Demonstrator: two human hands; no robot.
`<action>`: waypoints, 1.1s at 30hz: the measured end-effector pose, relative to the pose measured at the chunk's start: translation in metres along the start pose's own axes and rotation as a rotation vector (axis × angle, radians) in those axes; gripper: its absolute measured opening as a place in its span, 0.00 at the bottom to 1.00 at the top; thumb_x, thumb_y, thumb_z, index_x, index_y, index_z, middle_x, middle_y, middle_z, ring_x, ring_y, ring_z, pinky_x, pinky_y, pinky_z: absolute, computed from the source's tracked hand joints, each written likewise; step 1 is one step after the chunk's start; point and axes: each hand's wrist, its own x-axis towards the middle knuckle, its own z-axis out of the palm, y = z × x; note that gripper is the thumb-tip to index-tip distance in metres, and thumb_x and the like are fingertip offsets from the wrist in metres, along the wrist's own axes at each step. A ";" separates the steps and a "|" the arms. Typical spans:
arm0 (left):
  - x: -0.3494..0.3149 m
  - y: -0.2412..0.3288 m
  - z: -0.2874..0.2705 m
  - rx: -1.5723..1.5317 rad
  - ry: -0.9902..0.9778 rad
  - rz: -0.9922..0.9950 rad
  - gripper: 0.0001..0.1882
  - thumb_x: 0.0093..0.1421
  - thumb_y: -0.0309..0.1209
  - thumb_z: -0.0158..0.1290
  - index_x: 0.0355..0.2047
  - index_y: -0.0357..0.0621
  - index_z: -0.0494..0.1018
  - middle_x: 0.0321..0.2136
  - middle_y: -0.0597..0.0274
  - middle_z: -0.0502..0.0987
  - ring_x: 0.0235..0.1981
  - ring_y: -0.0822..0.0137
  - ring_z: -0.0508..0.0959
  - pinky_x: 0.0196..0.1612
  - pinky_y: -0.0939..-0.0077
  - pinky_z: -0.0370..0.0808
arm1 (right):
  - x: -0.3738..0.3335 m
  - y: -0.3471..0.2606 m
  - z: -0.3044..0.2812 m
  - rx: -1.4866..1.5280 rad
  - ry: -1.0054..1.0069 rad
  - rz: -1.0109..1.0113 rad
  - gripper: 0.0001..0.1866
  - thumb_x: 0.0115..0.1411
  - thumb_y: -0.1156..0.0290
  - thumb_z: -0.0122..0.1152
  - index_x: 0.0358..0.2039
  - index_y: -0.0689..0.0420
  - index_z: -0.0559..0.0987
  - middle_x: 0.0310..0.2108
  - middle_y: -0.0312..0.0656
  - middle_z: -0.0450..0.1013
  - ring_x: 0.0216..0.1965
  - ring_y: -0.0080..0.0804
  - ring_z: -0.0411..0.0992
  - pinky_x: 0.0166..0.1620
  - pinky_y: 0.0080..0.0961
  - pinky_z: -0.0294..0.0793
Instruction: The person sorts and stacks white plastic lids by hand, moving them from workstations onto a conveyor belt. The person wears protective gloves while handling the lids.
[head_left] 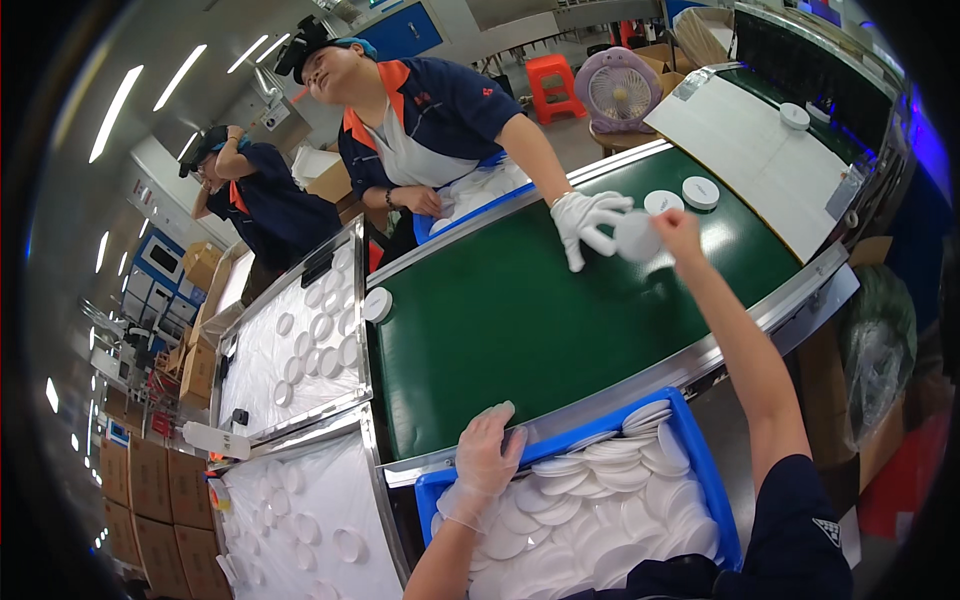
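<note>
My right hand [682, 238] reaches over the green conveyor belt [470, 330], its fingers pinched on the edge of a thin white disc [638, 238], slightly blurred. A co-worker's white-gloved hand [590, 225] is right beside the disc; whether it touches cannot be made out. Just beyond lie two round white lidded containers, one [663, 203] partly behind my fingers and another [700, 192] to its right. My left hand [488, 455], in a clear plastic glove, rests open at the belt's near metal edge. Below it, a blue bin [728, 510] holds many loose white discs [590, 510].
Across the belt a co-worker [430, 130] stands at another blue bin [425, 228]. A round white piece [377, 304] sits at the belt's left end. Film-covered trays [250, 370] with white rings adjoin it. A white sloping board [760, 150] covers the far right.
</note>
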 end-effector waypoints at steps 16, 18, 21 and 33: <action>-0.002 -0.003 -0.005 0.041 0.014 -0.018 0.15 0.47 0.28 0.54 0.37 0.41 0.70 0.37 0.55 0.73 0.41 0.55 0.72 0.46 0.66 0.68 | 0.084 0.062 0.007 -0.442 -0.185 -0.103 0.15 0.56 0.61 0.48 0.29 0.62 0.72 0.27 0.52 0.71 0.32 0.49 0.69 0.36 0.37 0.66; -0.004 -0.003 -0.006 0.058 0.019 -0.047 0.15 0.48 0.29 0.54 0.37 0.41 0.70 0.37 0.54 0.73 0.41 0.55 0.72 0.46 0.66 0.67 | 0.084 0.059 0.006 -0.469 -0.178 -0.148 0.15 0.56 0.61 0.48 0.28 0.62 0.71 0.27 0.53 0.71 0.32 0.49 0.69 0.36 0.37 0.66; -0.005 -0.009 -0.001 0.040 0.012 0.006 0.15 0.48 0.31 0.53 0.37 0.41 0.70 0.37 0.54 0.73 0.41 0.55 0.71 0.46 0.66 0.67 | 0.090 0.064 -0.005 -0.522 -0.131 -0.198 0.14 0.56 0.62 0.49 0.27 0.62 0.70 0.27 0.54 0.71 0.32 0.50 0.69 0.35 0.39 0.65; -0.006 0.000 0.001 -0.024 -0.012 -0.164 0.25 0.48 0.39 0.55 0.45 0.42 0.66 0.43 0.56 0.71 0.45 0.56 0.70 0.49 0.66 0.66 | -0.009 0.031 0.041 -0.020 -0.513 0.091 0.09 0.54 0.69 0.52 0.25 0.62 0.74 0.22 0.39 0.70 0.25 0.26 0.66 0.27 0.28 0.67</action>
